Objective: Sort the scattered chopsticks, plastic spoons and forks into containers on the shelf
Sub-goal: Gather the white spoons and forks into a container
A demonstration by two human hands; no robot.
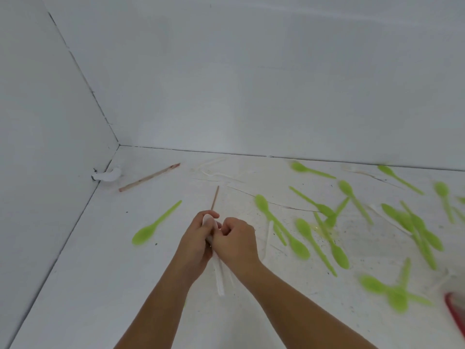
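Both forearms reach in over the white table [100,285]; I see my left hand [195,244] and right hand [237,244] closed together around white spoons [219,278]. Green spoons [302,238] lie scattered right, one chopstick [149,177] near the corner.

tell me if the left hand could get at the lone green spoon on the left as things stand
Probably not right away. The path to the green spoon is bare surface, but the left hand is closed, together with the right hand, around a bundle of white utensils, so it has no free fingers.
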